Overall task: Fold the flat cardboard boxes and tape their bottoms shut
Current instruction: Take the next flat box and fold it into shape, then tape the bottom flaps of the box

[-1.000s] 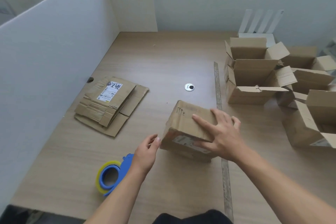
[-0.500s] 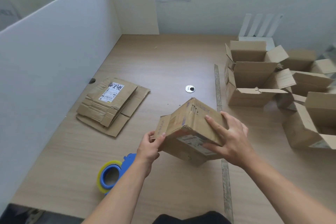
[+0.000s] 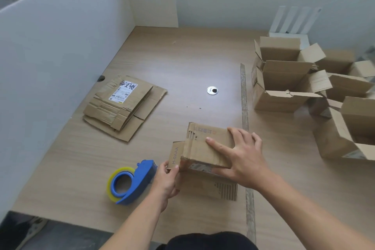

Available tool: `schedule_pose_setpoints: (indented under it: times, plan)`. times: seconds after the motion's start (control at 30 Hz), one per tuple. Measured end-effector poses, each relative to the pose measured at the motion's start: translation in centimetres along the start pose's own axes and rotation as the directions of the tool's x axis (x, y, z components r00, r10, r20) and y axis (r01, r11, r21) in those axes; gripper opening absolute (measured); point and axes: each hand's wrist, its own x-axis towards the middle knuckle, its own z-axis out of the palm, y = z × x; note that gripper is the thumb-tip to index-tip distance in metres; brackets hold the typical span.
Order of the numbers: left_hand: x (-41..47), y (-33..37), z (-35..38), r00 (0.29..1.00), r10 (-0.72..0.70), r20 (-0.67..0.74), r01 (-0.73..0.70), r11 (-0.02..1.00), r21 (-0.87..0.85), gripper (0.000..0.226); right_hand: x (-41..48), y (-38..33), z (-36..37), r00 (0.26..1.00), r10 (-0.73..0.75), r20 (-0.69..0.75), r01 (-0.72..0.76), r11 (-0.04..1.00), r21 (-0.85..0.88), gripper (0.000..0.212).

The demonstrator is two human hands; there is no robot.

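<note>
The half-folded box [image 3: 205, 154] stands on the surface [image 3: 182, 63] directly before the person, apparently bottom upward, with the blue tape dispenser [image 3: 129, 181] just beside it. The right hand [image 3: 243, 160] lies flat on the closed flaps, fingers [image 3: 220, 145] straight and spread, while the left hand [image 3: 165, 180] pinches the projecting side flap [image 3: 175, 155] between thumb and curled fingers. The step is probably done best by tucking that flap level with the others, pressing down over the seam so the edges meet squarely, and only then freeing the left hand for the dispenser.
</note>
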Motion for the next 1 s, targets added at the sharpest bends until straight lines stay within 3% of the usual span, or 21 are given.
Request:
schedule_pose_setpoints:
  times: [0.1, 0.23, 0.37, 0.43, 0.5, 0.6, 0.67, 0.77, 0.87, 1.0]
  plan:
    - [-0.8, -1.4, -1.3, 0.999, -0.034, -0.012, 0.034, 0.999, -0.007, 0.028, -0.2, -2.1, 0.1, 0.999, 0.000, 0.043, 0.000, 1.000, -0.008, 0.080]
    - [-0.7, -3.4, -4.4, 0.999, -0.033, -0.022, 0.034, 0.999, 0.041, 0.047, -1.8, -4.8, 1.8, 0.992, 0.028, 0.124, -0.035, 0.998, 0.055, 0.080]
    - [-0.7, -4.9, -6.5, 0.997, -0.072, 0.037, 0.069, 0.995, 0.071, 0.044, -3.8, -6.7, 4.0, 0.984, 0.032, 0.176, -0.032, 0.999, -0.002, 0.077]
    - [-1.2, -5.1, -7.0, 0.997, -0.021, 0.072, 0.011, 0.992, 0.129, 0.036, -4.0, -7.5, 4.1, 0.970, 0.069, 0.233, -0.068, 0.998, -0.015, 0.074]
    - [-1.2, -5.6, -7.3, 0.991, 0.093, 0.101, -0.118, 0.952, 0.284, 0.048, -4.1, -8.4, 4.2, 0.959, 0.106, 0.264, -0.098, 0.994, -0.042, 0.073]
    - [-2.0, -5.7, -8.4, 0.965, 0.220, 0.141, -0.261, 0.792, 0.551, 0.073, -4.5, -10.2, 4.9, 0.957, 0.167, 0.236, -0.153, 0.985, -0.076, 0.084]
    - [-2.8, -4.9, -9.6, 0.914, 0.323, 0.245, -0.405, 0.699, 0.589, 0.064, -4.7, -11.0, 5.4, 0.959, 0.203, 0.200, -0.187, 0.978, -0.093, 0.089]
    - [-3.4, -3.1, -11.7, 0.766, 0.565, 0.307, -0.621, 0.527, 0.580, 0.048, -4.7, -11.8, 5.1, 0.935, 0.262, 0.237, -0.240, 0.963, -0.119, 0.085]
    - [-1.8, -1.9, -13.6, 0.716, 0.663, 0.220, -0.546, 0.335, 0.768, 0.059, -4.4, -13.1, 4.6, 0.908, 0.325, 0.266, -0.294, 0.944, -0.149, 0.086]
    - [0.4, -1.8, -14.9, 0.811, 0.514, 0.278, -0.353, 0.051, 0.934, 0.073, -4.4, -14.1, 4.4, 0.879, 0.375, 0.294, -0.341, 0.926, -0.161, 0.089]
